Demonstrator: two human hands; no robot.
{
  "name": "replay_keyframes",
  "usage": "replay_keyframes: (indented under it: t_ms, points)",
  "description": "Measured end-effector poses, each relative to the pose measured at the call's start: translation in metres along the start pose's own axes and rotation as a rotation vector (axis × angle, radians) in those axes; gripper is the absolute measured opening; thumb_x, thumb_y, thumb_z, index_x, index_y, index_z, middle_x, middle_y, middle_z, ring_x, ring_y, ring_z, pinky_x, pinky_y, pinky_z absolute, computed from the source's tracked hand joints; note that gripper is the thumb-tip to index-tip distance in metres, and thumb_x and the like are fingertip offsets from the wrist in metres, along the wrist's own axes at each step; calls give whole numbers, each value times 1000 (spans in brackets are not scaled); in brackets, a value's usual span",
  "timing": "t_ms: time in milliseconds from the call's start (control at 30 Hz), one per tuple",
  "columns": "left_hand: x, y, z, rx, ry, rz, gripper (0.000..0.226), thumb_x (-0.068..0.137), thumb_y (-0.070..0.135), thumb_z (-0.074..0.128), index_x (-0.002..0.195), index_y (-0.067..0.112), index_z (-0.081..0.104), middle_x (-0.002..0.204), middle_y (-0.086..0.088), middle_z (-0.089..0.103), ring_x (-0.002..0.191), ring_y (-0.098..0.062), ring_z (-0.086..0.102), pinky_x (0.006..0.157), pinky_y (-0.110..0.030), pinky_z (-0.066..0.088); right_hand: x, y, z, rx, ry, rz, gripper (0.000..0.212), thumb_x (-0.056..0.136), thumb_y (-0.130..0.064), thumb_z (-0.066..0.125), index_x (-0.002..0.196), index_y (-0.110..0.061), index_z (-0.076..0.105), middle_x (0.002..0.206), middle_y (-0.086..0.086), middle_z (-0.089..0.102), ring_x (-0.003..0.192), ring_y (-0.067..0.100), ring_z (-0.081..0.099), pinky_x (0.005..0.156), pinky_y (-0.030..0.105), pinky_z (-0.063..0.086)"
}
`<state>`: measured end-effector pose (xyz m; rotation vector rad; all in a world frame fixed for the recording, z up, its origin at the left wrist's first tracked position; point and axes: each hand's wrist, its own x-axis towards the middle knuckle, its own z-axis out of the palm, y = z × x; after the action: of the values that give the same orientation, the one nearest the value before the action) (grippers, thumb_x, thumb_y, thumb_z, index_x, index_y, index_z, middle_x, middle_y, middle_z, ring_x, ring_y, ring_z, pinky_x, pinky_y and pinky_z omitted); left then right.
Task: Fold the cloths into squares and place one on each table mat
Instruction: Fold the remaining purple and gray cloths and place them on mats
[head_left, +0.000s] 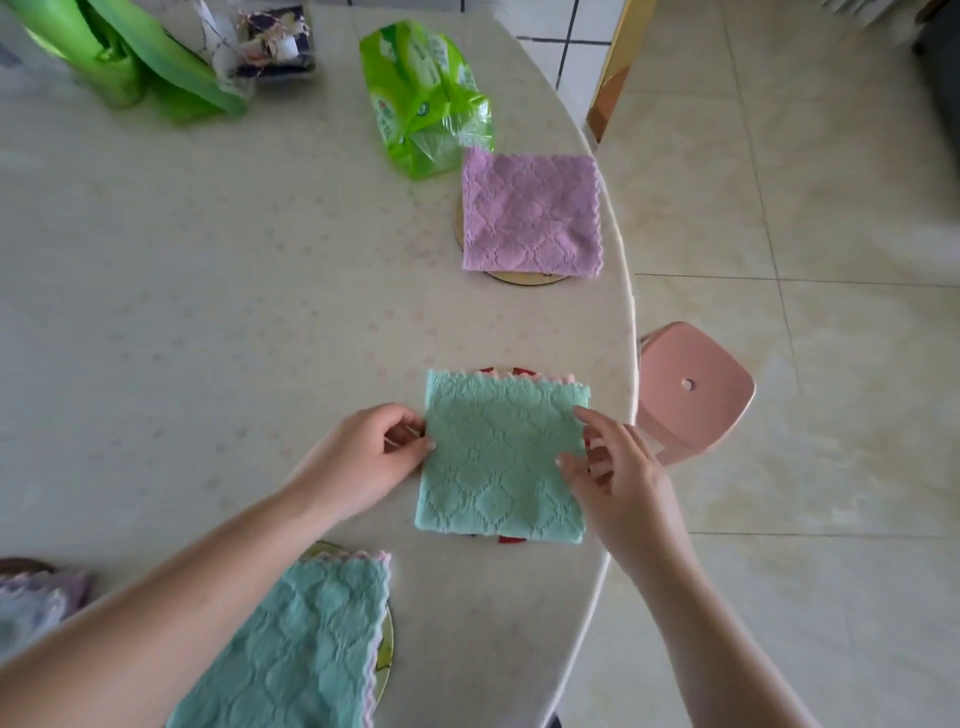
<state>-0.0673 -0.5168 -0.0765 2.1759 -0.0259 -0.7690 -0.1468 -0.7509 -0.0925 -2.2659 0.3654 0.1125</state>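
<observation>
Far left at the near table edge, a blurred heap of pale and mauve cloths (36, 603), number unclear. Next, a folded green cloth (296, 654) lies on a round mat (385, 644), long axis running from near-left to far-right, its pink-scalloped edge toward the right; the left forearm crosses over part of it. Left hand (363, 457): fingers curled, thumb and fingertips pinching the left edge of the middle green cloth (501, 460). That cloth is a near-square fold, lying flat on a red-patterned mat (511, 539) that peeks out at its far and near edges; scalloped pink edge points away from the person, sides roughly square to the table edge. Right hand (610, 467): fingers loosely spread and slightly bent, tips touching the cloth's right edge; whether it actually grips, cannot tell. Farther off, a purple cloth (532, 215) folded square sits on a tan round mat (524, 278), scalloped edge to the right. Count: three folded cloths on three mats, two green, one purple. Surface: rounded table (208, 260) under a cream covering with faint pale print. At its far side, a green plastic packet (426, 96), a bright green bag (135, 57) and a small dark box (275, 44). Right of the table, glossy beige floor tiles (805, 467), one pink plastic stool (693, 389), and a gold-coloured furniture leg (615, 67).
</observation>
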Motion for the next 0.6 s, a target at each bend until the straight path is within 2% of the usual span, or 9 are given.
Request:
replay_keyframes:
  t_ms: [100,200,333,400,467,533,600]
  points:
    - [-1,9,1,2,-29,-10,6,86,21,63,90,19,61,82,1,65,67,-11,59,64,-29,51,-3,-4,10,-72,26,-56,44,81,-24,68,124,-25,57,114,-11,53,74,4,49,72,20,43]
    - [0,11,2,-21,-40,-34,9,85,17,65,90,13,59,82,-7,64,61,-15,58,60,-34,53,-1,-6,13,-28,51,-32,42,82,-16,67,124,-22,59,117,-11,54,79,4,49,75,18,40]
    - [1,12,5,-93,-71,-72,8,86,9,62,90,9,56,76,-6,61,58,-14,60,57,-30,55,2,-7,10,4,91,-52,41,83,-12,67,122,-20,60,113,-15,52,84,4,50,79,20,43]
    - [0,13,5,-111,-69,-85,9,86,9,62,94,8,56,77,-5,62,60,-14,61,58,-29,55,4,-8,9,-22,38,-34,42,84,-16,66,125,-23,58,115,-14,51,87,6,51,78,20,42]
    - [-2,12,2,-114,-50,-81,11,87,11,61,97,11,56,81,-4,62,69,-18,63,62,-32,55,2,-9,8,-61,-3,-23,45,84,-21,66,127,-27,55,125,-8,48,97,9,51,80,18,36]
    - [-8,7,-7,-122,-13,-77,16,86,13,62,102,14,56,86,-3,63,79,-24,64,69,-38,55,-4,-12,7,-81,54,-60,48,83,-23,67,129,-27,54,134,-2,43,116,11,45,90,20,34]
    - [-19,-5,-20,-131,27,-89,21,85,14,64,105,14,57,89,-3,63,82,-25,63,71,-37,54,-18,-18,9,-66,130,-103,47,83,-23,67,128,-25,54,138,2,40,128,13,37,98,22,29]
